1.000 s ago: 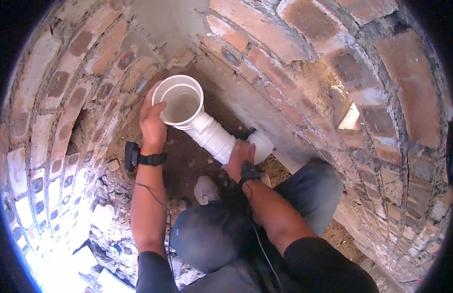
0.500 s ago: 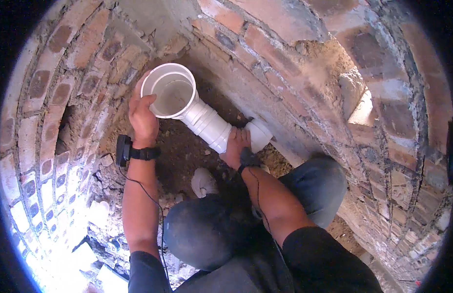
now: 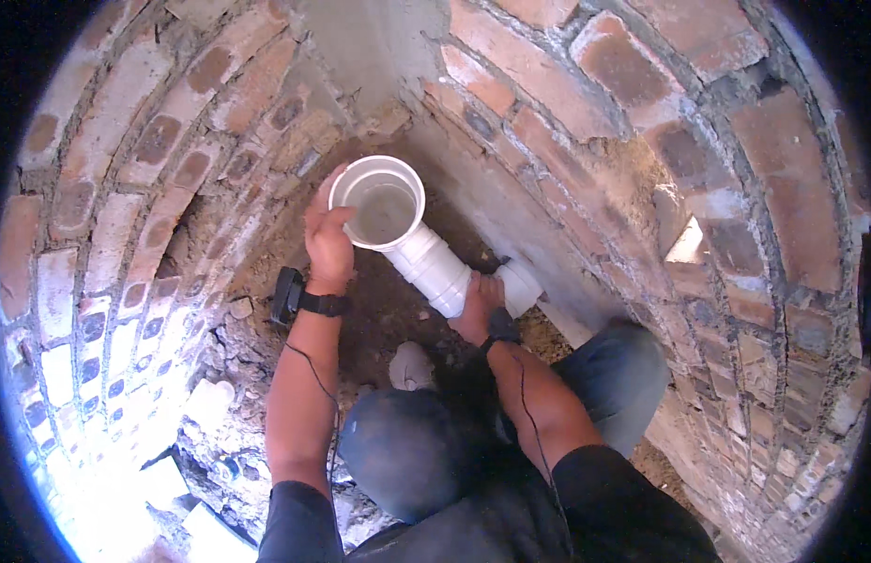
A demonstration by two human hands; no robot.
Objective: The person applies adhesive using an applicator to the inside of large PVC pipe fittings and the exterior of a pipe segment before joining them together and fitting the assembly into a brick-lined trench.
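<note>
A white plastic drain pipe assembly lies low in the corner of the brick walls. Its wide round socket [image 3: 415,195] faces up, and I can see down into its pale inside. My left hand [image 3: 328,246] grips the left side of this socket, thumb by the rim and fingers around the outside. From there a ribbed pipe section [image 3: 426,267] slants down to the right. My right hand [image 3: 477,308] is wrapped around its lower end, beside a white elbow [image 3: 522,287] that sits against the right wall. My right fingertips lie over the pipe; its underside is hidden.
Brick walls rise on the left [image 3: 116,235] and right [image 3: 586,197], meeting beyond the pipe. The right wall has a ragged hole [image 3: 684,239]. Dark soil [image 3: 374,319] lies under the pipe, with rubble [image 3: 229,422] at left. My bent knees [image 3: 398,450] are close below.
The whole scene has shifted right and slightly down in the picture as my head moved. Both hands keep their hold on the pipe, which shows no clear movement against the walls.
</note>
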